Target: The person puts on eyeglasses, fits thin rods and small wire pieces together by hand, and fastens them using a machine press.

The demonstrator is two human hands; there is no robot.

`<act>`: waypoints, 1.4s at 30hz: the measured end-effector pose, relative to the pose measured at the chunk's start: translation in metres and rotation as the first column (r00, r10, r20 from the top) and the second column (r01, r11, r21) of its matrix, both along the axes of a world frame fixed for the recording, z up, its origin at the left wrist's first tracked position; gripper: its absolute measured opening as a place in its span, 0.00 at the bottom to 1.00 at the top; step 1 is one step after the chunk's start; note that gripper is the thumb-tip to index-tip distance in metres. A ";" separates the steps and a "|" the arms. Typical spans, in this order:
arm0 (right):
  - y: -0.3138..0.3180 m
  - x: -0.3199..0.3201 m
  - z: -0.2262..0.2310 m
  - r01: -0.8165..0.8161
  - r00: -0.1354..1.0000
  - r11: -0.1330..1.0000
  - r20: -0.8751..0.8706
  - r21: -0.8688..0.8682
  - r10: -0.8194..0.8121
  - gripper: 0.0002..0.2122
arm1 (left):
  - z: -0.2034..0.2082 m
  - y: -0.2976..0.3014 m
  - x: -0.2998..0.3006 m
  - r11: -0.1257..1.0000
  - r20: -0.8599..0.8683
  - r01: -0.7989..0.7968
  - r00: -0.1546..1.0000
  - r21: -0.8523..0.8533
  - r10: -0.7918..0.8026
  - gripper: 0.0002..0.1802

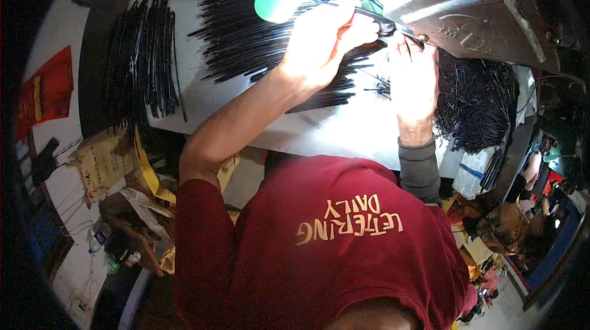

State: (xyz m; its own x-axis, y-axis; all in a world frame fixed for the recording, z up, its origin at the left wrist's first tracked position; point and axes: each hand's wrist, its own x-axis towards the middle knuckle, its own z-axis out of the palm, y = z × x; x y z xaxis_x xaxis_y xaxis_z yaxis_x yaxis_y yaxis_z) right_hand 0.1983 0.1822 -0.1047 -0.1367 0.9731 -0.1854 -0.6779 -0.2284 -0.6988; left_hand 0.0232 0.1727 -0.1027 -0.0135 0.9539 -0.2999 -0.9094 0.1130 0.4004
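Fingers of left hand [316, 41] closed on black strip [372, 15], held just beside metal machine [473, 29] with green upper part. Right hand [415, 81] near strip's right end, fingertips bunched beneath machine edge; cannot tell whether gripping, glare heavy. White table [344, 130] under both hands. Dense row of black strips [239, 29] left of hands; separate bundle [144, 53] farther left. Tangled black strands [476, 102] right of right hand.
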 end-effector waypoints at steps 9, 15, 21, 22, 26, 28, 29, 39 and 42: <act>-0.006 0.002 0.005 -0.048 0.995 0.998 0.080 -0.032 0.050 0.13 | -0.030 0.006 0.007 0.956 -0.135 -0.035 0.988 0.290 0.077 0.07; 0.000 0.000 -0.001 0.020 0.966 0.992 0.254 0.122 -0.051 0.14 | -0.028 0.009 0.015 0.966 -0.195 -0.082 0.972 0.246 0.132 0.07; 0.002 0.003 -0.006 -0.058 0.934 0.994 0.356 0.093 0.021 0.14 | -0.029 0.004 0.022 0.913 -0.237 -0.167 0.934 0.373 0.268 0.07; 0.003 0.005 -0.008 -0.069 0.945 0.993 0.326 0.094 0.034 0.14 | -0.031 0.003 0.024 0.912 -0.263 -0.185 0.919 0.367 0.292 0.08; 0.001 0.002 -0.006 -0.071 0.824 0.985 0.566 0.154 -0.030 0.14 | -0.032 0.000 0.023 0.900 -0.236 -0.154 0.935 0.409 0.266 0.10; 0.006 0.008 -0.013 -0.061 0.918 0.990 0.397 0.126 0.006 0.14 | -0.028 -0.001 0.025 0.908 -0.220 -0.168 0.938 0.384 0.267 0.09; 0.008 0.011 -0.015 -0.055 0.977 0.994 0.213 0.097 0.033 0.14 | -0.026 -0.001 0.026 0.915 -0.203 -0.180 0.942 0.360 0.266 0.09; 0.011 0.005 0.012 -0.621 -0.183 0.637 0.707 0.456 -0.684 0.10 | -0.030 -0.002 0.022 0.904 -0.192 -0.126 0.956 0.409 0.220 0.09; 0.010 0.004 0.011 -0.394 -0.026 0.810 0.876 0.434 -0.482 0.11 | -0.040 -0.001 0.025 0.887 -0.197 -0.195 0.934 0.418 0.298 0.09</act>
State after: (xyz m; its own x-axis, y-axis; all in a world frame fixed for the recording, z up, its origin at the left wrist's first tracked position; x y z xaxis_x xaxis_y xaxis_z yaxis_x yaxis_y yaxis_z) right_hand 0.2019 0.1926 -0.0932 -0.2095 0.9160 0.3420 0.7495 0.3751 -0.5455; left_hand 0.0486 0.1719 -0.1426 -0.2882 0.9479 0.1358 -0.7512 -0.3117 0.5818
